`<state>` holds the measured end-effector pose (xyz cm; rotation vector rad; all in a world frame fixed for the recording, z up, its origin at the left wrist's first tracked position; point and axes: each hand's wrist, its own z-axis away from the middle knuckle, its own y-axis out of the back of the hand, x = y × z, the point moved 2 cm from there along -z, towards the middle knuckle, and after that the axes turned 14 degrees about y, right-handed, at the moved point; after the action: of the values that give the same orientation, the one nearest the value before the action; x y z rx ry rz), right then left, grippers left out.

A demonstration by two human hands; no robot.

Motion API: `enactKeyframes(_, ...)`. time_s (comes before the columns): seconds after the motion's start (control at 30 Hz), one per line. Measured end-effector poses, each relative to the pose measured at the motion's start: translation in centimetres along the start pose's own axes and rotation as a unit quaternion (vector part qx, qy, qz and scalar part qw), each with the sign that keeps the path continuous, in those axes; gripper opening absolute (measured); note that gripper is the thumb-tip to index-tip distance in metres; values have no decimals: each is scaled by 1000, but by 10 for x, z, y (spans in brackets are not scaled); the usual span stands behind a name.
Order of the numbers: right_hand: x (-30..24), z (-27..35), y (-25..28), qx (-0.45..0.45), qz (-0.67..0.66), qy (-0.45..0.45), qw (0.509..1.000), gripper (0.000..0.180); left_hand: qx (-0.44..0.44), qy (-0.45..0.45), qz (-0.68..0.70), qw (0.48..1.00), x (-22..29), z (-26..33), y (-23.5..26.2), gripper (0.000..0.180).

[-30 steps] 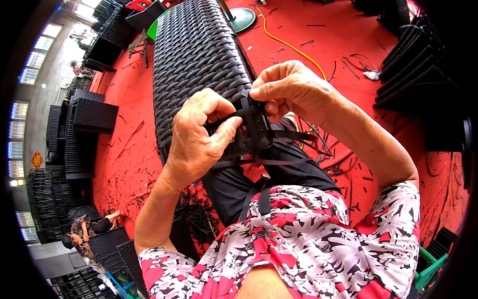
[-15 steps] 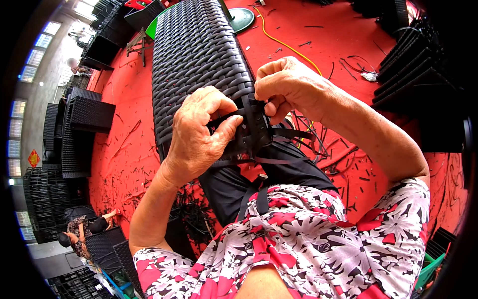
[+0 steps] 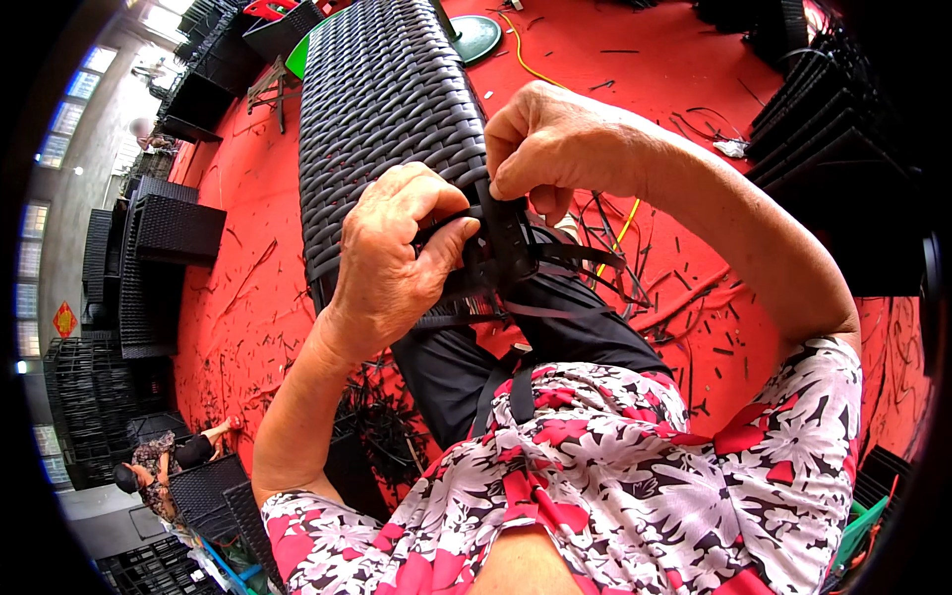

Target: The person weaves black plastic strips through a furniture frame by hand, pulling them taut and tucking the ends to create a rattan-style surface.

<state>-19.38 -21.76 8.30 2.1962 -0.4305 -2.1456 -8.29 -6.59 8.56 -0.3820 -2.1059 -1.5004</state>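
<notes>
A long black woven wicker panel (image 3: 387, 109) stretches away from my lap, its near end resting by my thighs. At that end, my left hand (image 3: 392, 248) pinches a black flat strip (image 3: 458, 220) between thumb and bent fingers. My right hand (image 3: 540, 149) is closed at the panel's right near corner, its fingertips pressed together against a dark strip there; the strip's end is hidden by the fingers. Several loose black strips (image 3: 580, 256) trail from the corner over my right thigh.
Red floor covering (image 3: 238, 288) is littered with black strip scraps. A yellow cable (image 3: 526, 59) runs past a round grey-green base (image 3: 476, 40). Stacked black wicker pieces (image 3: 833, 129) stand at right, more (image 3: 174, 233) at left. Another person (image 3: 164, 471) sits at lower left.
My right hand has risen and shifted slightly left, its fingers closing closer along the panel's corner. My left hand keeps its grip, nearly in place.
</notes>
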Motion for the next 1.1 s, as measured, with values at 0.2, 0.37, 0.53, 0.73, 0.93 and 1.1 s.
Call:
enactKeyframes(0.2, 1, 6, -3, 51, 33, 61, 996, 11, 2, -25, -2, 1000, 0, -5, 0, 16)
enactKeyframes(0.37, 24, 24, -10, 116, 5, 145, 983, 12, 9, -18, 15, 1000, 2, -5, 3, 14)
enactKeyframes(0.53, 40, 38, -19, 149, 1, 250, 957, 25, 7, -10, 19, 1000, 5, -6, 6, 14)
enactKeyframes(0.73, 44, 35, -18, 126, -111, 256, 952, 24, 5, 13, 27, 1000, 8, -4, 10, 13)
enactKeyframes(0.93, 38, 34, -18, 120, -70, 278, 951, 20, -2, 8, 19, 1000, 12, -3, 16, 8)
enactKeyframes(1.1, 35, 31, -16, 121, -58, 275, 952, 19, 4, 35, 32, 999, 12, -4, 20, 12)
